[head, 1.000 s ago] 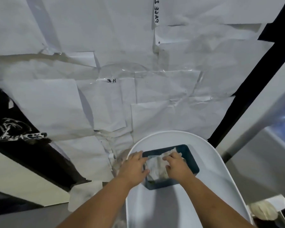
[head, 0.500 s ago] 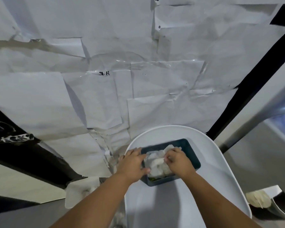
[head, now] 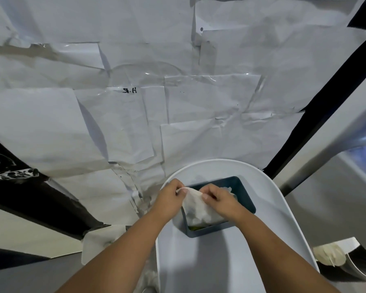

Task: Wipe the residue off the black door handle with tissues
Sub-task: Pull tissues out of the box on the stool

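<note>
A white tissue (head: 195, 206) is stretched between my two hands above a dark teal box (head: 244, 194) that holds more tissues. My left hand (head: 169, 199) pinches the tissue's left top corner. My right hand (head: 219, 198) pinches its right top edge. The box rests on a white oval seat (head: 268, 199). Far left, a black door handle (head: 13, 174) smeared with white residue sticks out from a black door frame, well away from both hands.
A wall covered in taped white paper sheets (head: 178, 92) fills the view ahead. A black frame post (head: 317, 106) runs diagonally at right. A crumpled tissue (head: 330, 255) lies by a metal bowl at lower right. A white pad (head: 101, 242) lies on the floor at left.
Both hands have risen from pressing inside the box and now lift one tissue up out of it, spreading it between them. The camera has tilted slightly.
</note>
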